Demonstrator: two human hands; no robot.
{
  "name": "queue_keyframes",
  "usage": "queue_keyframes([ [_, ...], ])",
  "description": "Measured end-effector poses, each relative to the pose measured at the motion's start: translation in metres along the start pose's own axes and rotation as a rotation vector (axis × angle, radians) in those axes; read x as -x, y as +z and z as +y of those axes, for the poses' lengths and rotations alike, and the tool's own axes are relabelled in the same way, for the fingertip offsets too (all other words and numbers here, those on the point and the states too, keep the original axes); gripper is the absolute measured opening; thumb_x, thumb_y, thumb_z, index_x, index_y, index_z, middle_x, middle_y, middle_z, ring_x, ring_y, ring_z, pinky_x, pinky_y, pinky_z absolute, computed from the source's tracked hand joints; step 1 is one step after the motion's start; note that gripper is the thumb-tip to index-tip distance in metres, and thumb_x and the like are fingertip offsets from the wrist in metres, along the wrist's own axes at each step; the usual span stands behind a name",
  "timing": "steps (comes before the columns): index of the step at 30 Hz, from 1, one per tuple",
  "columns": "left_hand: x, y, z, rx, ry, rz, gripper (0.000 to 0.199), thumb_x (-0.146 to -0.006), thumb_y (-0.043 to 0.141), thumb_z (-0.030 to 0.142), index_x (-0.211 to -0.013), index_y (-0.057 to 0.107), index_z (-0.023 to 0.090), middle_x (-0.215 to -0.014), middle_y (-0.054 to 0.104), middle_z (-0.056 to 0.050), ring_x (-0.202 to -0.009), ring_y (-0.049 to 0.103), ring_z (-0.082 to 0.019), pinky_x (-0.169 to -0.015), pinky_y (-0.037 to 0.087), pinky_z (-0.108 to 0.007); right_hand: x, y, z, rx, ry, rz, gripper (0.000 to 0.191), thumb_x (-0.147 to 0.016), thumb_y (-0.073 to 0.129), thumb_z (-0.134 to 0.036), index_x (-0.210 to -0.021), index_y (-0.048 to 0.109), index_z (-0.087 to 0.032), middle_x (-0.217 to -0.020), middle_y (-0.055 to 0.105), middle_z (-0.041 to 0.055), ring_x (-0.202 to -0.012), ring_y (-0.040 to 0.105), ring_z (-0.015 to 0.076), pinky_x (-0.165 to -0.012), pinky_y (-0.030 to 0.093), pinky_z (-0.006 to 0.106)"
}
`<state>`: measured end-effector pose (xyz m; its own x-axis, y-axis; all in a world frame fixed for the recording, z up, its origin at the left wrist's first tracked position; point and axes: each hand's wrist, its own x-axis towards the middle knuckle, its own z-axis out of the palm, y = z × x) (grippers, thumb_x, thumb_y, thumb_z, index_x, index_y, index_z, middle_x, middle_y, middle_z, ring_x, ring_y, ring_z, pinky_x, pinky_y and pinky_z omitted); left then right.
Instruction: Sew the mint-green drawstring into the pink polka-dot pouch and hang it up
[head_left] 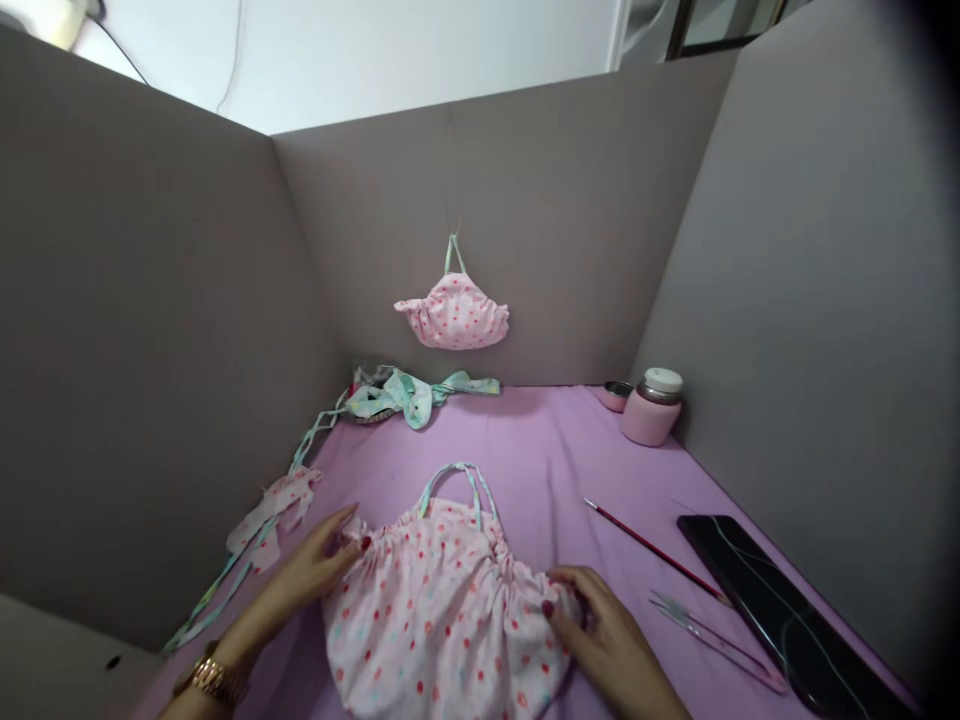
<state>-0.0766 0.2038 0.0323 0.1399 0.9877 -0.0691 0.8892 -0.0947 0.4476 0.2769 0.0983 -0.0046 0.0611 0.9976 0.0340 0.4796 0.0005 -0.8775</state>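
Observation:
A pink dotted halter top (442, 610) with a gathered upper edge lies spread on the purple cloth in front of me. Thin mint straps (459, 468) loop up from its middle. My left hand (326, 555) pinches the gathered edge at the left corner, thumb on top. At the opposite corner, my right hand (600, 630) grips the edge between thumb and fingers. The lower part of the garment runs out of view at the bottom. A smaller dotted piece (459, 312) of the same style hangs by its straps on the back panel.
Grey panels (525, 200) enclose the left, back and right. Mint fabric strips (409, 395) and pink scraps (277, 510) lie along the left and back. On the right are a pink jar (651, 408), a small bowl (616, 395), a brush (660, 552), pink tweezer-like snips (720, 640) and a black phone (787, 610).

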Motion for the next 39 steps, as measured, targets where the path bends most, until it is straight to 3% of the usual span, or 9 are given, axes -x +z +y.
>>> queue_keyframes([
  [6, -0.005, 0.009, 0.026, -0.132, 0.097, 0.027, 0.045, -0.076, 0.049, 0.042, -0.113, 0.059, 0.018, -0.135, 0.045, -0.013, -0.128, 0.03, -0.032, -0.103, 0.022, -0.047, -0.011, 0.007, -0.034, 0.415, -0.124, 0.008, 0.016, -0.078, 0.053, -0.031, -0.085, 0.06, -0.019, -0.093, 0.056, 0.0074, -0.093, 0.049, 0.0223, -0.081, 0.035, 0.031],
  [9, -0.012, 0.009, 0.05, -0.204, 0.192, -0.053, 0.033, -0.078, 0.049, 0.039, -0.105, 0.063, 0.025, -0.117, 0.06, -0.009, -0.11, 0.05, -0.029, -0.095, 0.029, -0.045, -0.026, 0.02, -0.051, 0.519, -0.141, -0.041, 0.019, -0.081, 0.05, -0.034, -0.082, 0.062, -0.019, -0.086, 0.059, 0.0067, -0.086, 0.052, 0.0219, -0.077, 0.033, 0.032],
  [12, -0.018, 0.016, 0.063, -0.211, 0.205, -0.1, 0.025, -0.068, 0.058, 0.035, -0.089, 0.067, 0.025, -0.094, 0.068, -0.008, -0.094, 0.056, -0.03, -0.083, 0.035, -0.044, -0.042, 0.039, -0.055, 0.503, -0.047, -0.114, 0.015, -0.075, 0.055, -0.031, -0.078, 0.062, -0.018, -0.072, 0.062, 0.0044, -0.071, 0.054, 0.0196, -0.067, 0.032, 0.028],
  [16, -0.017, 0.016, 0.064, -0.19, 0.224, -0.095, 0.01, -0.071, 0.053, 0.027, -0.073, 0.062, 0.023, -0.086, 0.067, -0.005, -0.09, 0.057, -0.027, -0.08, 0.035, -0.041, -0.051, 0.048, -0.052, 0.378, 0.015, -0.113, 0.003, -0.069, 0.052, -0.016, -0.068, 0.055, -0.016, -0.064, 0.058, 0.001, -0.062, 0.052, 0.0143, -0.057, 0.031, 0.021],
  [22, -0.022, 0.008, 0.063, -0.132, 0.208, -0.006, 0.02, -0.086, 0.035, 0.028, -0.091, 0.054, 0.024, -0.087, 0.066, -0.002, -0.084, 0.059, -0.02, -0.093, 0.03, -0.036, -0.052, 0.037, -0.055, 0.169, -0.091, 0.036, 0.013, -0.081, 0.04, -0.019, -0.077, 0.053, -0.018, -0.072, 0.058, 0.0007, -0.069, 0.054, 0.0142, -0.064, 0.037, 0.021],
  [27, -0.04, 0.026, 0.055, -0.161, 0.176, -0.05, 0.038, -0.08, 0.044, 0.029, -0.116, 0.051, 0.016, -0.114, 0.06, -0.013, -0.105, 0.055, -0.026, -0.086, 0.037, -0.033, -0.057, 0.038, -0.034, 0.374, 0.023, 0.068, 0.029, -0.078, 0.047, -0.026, -0.104, 0.054, -0.015, -0.103, 0.059, 0.0104, -0.098, 0.054, 0.0217, -0.08, 0.038, 0.027],
  [29, -0.045, 0.031, 0.052, -0.17, 0.183, -0.082, 0.039, -0.08, 0.044, 0.035, -0.113, 0.054, 0.016, -0.111, 0.062, -0.013, -0.103, 0.056, -0.027, -0.084, 0.038, -0.034, -0.057, 0.039, -0.03, 0.416, 0.103, 0.015, 0.034, -0.079, 0.047, -0.034, -0.108, 0.053, -0.015, -0.098, 0.061, 0.01, -0.092, 0.057, 0.0218, -0.074, 0.039, 0.027],
  [34, -0.046, 0.028, 0.054, -0.189, 0.205, -0.157, 0.025, -0.08, 0.044, 0.038, -0.078, 0.06, 0.019, -0.082, 0.069, -0.009, -0.079, 0.063, -0.027, -0.064, 0.038, -0.031, -0.057, 0.042, -0.033, 0.531, 0.112, -0.074, 0.021, -0.077, 0.05, -0.036, -0.079, 0.057, -0.017, -0.078, 0.064, 0.0073, -0.074, 0.058, 0.0208, -0.06, 0.032, 0.026],
  [39, -0.036, 0.014, 0.054, -0.171, 0.148, -0.144, 0.029, -0.084, 0.036, 0.042, -0.086, 0.055, 0.02, -0.08, 0.068, -0.007, -0.075, 0.063, -0.023, -0.06, 0.037, -0.028, -0.06, 0.031, -0.04, 0.455, 0.036, -0.068, 0.013, -0.079, 0.046, -0.029, -0.077, 0.053, -0.017, -0.07, 0.061, 0.0022, -0.065, 0.054, 0.0156, -0.057, 0.029, 0.023],
])
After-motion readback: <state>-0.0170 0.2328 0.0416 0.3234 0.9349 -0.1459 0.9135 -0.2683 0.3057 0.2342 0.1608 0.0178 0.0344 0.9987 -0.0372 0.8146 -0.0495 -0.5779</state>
